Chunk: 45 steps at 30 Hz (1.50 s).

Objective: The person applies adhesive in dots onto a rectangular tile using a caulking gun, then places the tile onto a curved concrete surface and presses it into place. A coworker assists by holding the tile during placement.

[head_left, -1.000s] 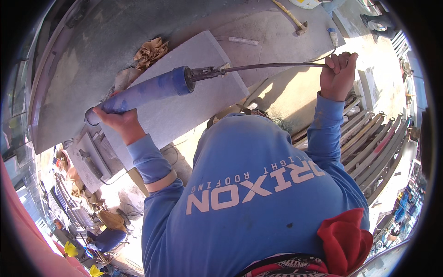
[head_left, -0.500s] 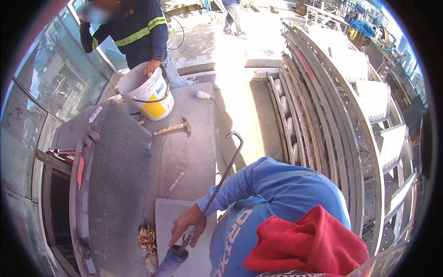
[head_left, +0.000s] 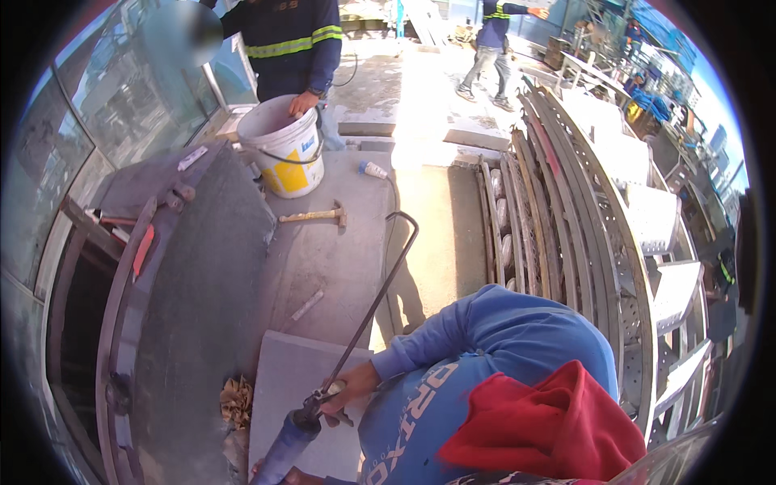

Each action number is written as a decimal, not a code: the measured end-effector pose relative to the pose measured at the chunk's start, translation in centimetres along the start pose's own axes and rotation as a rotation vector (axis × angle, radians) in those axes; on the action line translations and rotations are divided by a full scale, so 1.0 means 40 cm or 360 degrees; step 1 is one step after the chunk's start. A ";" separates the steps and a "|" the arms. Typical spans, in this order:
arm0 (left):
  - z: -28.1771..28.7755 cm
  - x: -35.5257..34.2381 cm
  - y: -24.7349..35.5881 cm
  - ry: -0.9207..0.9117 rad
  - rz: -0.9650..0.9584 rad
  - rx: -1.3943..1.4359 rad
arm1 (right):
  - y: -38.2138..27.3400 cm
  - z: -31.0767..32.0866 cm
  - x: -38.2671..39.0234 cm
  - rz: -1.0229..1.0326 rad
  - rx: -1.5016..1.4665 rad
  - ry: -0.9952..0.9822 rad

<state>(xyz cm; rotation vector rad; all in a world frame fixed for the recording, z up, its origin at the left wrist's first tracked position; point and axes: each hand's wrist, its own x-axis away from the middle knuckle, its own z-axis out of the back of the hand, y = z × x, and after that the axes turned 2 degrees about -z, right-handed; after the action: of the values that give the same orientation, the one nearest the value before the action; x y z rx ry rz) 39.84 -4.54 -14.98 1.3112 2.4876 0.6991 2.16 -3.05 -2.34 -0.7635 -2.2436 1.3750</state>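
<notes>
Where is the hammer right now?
In the head view, the hammer lies on the grey surface left of centre in the upper half, just below the white bucket and below and left of the blue-and-white plug.

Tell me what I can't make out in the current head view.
All in the head view:
Caulking gun: front end cut off by the lower edge.
Left hand: mostly cut off by the lower edge, so its full grip can't be told.
Bucket: inside bottom hidden by its own near wall.
Co-worker's head: blurred.
</notes>
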 end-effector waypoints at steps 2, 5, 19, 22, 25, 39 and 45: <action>-0.113 0.085 -0.054 0.0078 0.0020 -0.0134 | -0.020 0.048 0.069 0.0027 0.0453 -0.0051; -0.153 0.115 -0.090 0.0187 0.0316 0.0246 | -0.024 0.069 0.111 -0.0296 0.0360 -0.0047; -0.383 0.272 -0.498 0.0640 0.1162 -0.0149 | 0.044 0.066 0.492 -0.0220 0.0006 0.0930; -0.400 0.268 -0.605 0.0735 0.1289 -0.0075 | 0.047 0.117 0.541 -0.0139 0.0127 0.0920; -0.429 0.285 -0.691 0.0735 0.1271 -0.0161 | 0.054 0.139 0.561 0.0018 0.0134 0.1046; -0.382 0.237 -0.780 0.0841 0.1609 -0.0100 | 0.075 0.143 0.531 -0.0357 0.0392 0.1536; -0.347 0.203 -0.774 0.0769 0.1674 0.0150 | 0.043 0.127 0.484 -0.0467 0.1054 0.1502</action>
<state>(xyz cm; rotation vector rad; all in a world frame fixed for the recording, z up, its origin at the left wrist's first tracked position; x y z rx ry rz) 7.49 -16.92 -19.03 2.7816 1.9574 1.2070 -15.36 6.40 -5.09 -0.6109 -1.0356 1.1438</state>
